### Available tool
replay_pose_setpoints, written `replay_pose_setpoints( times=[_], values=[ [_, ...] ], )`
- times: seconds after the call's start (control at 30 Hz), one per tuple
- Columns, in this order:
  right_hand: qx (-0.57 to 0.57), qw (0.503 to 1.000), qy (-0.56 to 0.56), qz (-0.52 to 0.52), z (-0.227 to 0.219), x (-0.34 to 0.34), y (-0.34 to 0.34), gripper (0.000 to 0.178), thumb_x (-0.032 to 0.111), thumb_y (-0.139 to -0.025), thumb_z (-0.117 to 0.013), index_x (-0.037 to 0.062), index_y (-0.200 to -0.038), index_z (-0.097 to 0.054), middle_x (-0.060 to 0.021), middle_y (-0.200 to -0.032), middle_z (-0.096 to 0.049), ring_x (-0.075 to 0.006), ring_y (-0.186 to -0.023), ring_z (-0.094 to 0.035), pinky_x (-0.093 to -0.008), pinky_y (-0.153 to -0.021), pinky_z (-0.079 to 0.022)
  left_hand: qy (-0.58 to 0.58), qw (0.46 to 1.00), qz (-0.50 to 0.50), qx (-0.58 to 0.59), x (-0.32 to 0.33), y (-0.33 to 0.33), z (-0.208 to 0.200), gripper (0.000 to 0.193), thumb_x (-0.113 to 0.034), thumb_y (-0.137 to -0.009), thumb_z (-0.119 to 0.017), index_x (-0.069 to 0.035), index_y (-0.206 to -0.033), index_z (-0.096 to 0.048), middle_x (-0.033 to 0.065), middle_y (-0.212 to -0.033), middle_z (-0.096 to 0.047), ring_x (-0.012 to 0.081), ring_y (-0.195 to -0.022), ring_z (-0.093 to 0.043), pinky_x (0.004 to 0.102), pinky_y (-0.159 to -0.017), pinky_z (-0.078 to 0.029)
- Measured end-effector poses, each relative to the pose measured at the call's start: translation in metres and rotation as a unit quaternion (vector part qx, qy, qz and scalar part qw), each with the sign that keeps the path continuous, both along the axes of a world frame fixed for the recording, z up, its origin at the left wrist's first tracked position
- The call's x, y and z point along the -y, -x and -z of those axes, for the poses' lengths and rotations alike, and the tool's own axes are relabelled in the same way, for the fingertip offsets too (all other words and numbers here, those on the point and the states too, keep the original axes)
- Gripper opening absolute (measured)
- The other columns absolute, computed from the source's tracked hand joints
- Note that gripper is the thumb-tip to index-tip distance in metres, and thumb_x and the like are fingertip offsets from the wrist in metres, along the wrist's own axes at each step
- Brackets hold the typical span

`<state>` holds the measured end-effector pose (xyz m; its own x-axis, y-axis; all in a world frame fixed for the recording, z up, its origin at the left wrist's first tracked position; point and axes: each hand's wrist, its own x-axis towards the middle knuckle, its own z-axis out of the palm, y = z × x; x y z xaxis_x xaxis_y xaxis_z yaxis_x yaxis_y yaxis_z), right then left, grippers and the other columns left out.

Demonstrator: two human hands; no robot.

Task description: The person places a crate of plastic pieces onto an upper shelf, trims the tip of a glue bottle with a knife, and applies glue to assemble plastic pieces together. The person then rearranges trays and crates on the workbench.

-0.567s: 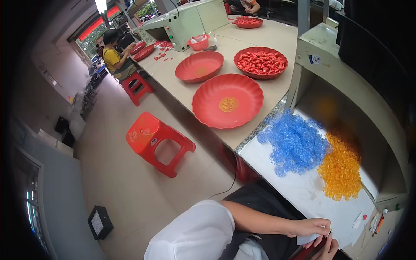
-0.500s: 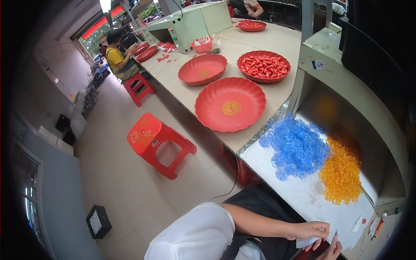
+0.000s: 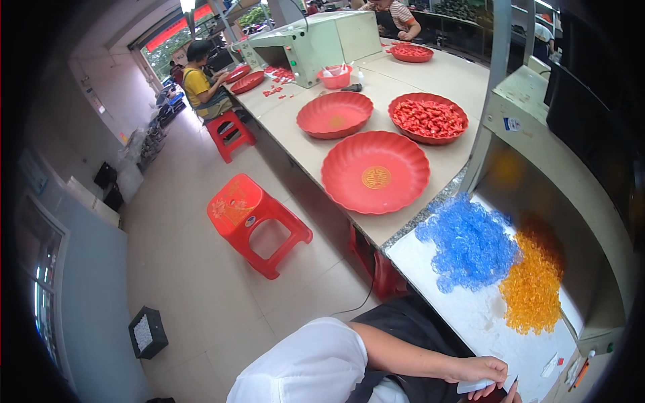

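Observation:
My left hand [image 3: 478, 371] is closed on a thin white piece [image 3: 474, 385], perhaps paper or cloth, at the table's near edge. Close to its right is my right hand [image 3: 512, 395], mostly cut off by the lower edge. A slim pointed thing [image 3: 516, 379] with a dark tip shows at its fingers, too small to name. Beyond the hands, a heap of clear blue rings or loops [image 3: 470, 243] lies on the white work surface [image 3: 463, 326]. Touching that heap on its right is a pile of small amber-orange pieces [image 3: 534, 285].
Two red scalloped trays [image 3: 410, 191] stand on the long table, beside a tray full of red pieces [image 3: 430, 117]. A pale green housing [image 3: 605, 148] arches over the right side. On the floor are a red stool [image 3: 235, 201] and a black crate [image 3: 156, 339]. Coworkers sit farther off.
The whole view has shifted, so the table and heaps sit slightly lower. My right hand has slipped further out past the lower edge. My left hand keeps the white piece.

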<state>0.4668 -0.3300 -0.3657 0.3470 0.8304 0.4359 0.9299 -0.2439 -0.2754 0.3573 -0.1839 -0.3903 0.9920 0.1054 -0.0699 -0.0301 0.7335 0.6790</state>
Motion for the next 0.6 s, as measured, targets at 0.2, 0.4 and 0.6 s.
replay_pose_setpoints(
  times=[0.2,0.4,0.6],
  values=[
    [0.060,0.996,0.027,-0.053,0.003,0.000,0.004,0.035,0.009,-0.087,-0.042,0.0105,-0.121,-0.047,-0.0174,-0.092,-0.054,-0.0314,-0.079,-0.053,-0.0367,-0.071,-0.044,0.001,1.000,-0.026,0.012,0.005,0.006,0.008,0.019,-0.023,-0.088,-0.041,-0.007,-0.079,-0.046,0.0037,-0.056,-0.051,0.0099,-0.045,-0.051,0.0209,-0.037,-0.042],
    [-0.469,0.867,-0.140,0.091,0.031,0.007,0.010,0.023,0.002,-0.080,-0.055,-0.0033,-0.103,-0.054,-0.0126,-0.095,-0.052,-0.0204,-0.087,-0.051,-0.0278,-0.083,-0.039,0.031,0.998,0.035,-0.032,0.001,0.001,0.001,0.023,-0.028,-0.090,-0.042,-0.007,-0.087,-0.051,0.0019,-0.064,-0.053,0.0088,-0.057,-0.053,0.0211,-0.051,-0.045],
    [0.014,0.998,-0.055,-0.018,-0.001,-0.017,0.000,0.039,0.000,-0.058,-0.058,0.0162,-0.092,-0.066,-0.0077,-0.077,-0.053,-0.0208,-0.058,-0.049,-0.0275,-0.049,-0.041,-0.035,0.995,0.016,-0.092,-0.017,0.008,-0.004,0.024,-0.024,-0.090,-0.043,-0.002,-0.090,-0.054,0.0058,-0.071,-0.054,0.0120,-0.066,-0.053,0.0228,-0.063,-0.043]
  ],
)
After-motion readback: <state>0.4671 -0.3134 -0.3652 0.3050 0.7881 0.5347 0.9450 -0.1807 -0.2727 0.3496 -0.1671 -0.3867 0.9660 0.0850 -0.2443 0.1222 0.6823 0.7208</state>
